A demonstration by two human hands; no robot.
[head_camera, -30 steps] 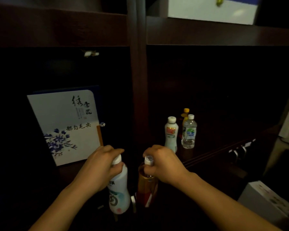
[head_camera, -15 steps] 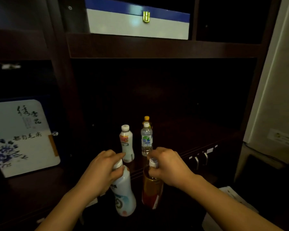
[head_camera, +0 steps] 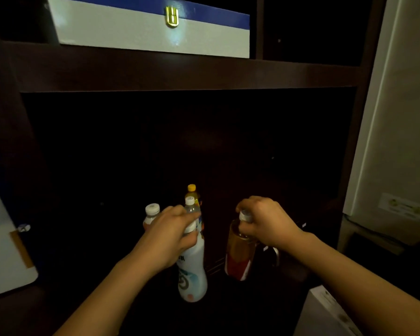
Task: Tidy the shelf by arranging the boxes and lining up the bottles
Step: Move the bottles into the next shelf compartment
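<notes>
My left hand (head_camera: 166, 235) grips the neck of a white milky bottle (head_camera: 192, 272), held tilted in front of the dark shelf. My right hand (head_camera: 264, 221) grips the cap of an amber tea bottle with a red label (head_camera: 238, 258). Behind my left hand three bottles stand on the shelf: a white one with a white cap (head_camera: 152, 210), a clear water bottle (head_camera: 191, 206) and a yellow-capped one (head_camera: 192, 193). A white and blue box with a gold clasp (head_camera: 153, 32) lies on the upper shelf.
A white box with blue flower print (head_camera: 3, 251) leans in the left compartment. Another white box (head_camera: 325, 311) sits at the lower right. A pale wall or appliance (head_camera: 398, 141) borders the shelf on the right. Metal drawer handles (head_camera: 274, 255) show below the right hand.
Both hands have carried their bottles rightward and up to the right compartment, close to the three standing bottles. The view has swung right, pushing the flower box to the left edge.
</notes>
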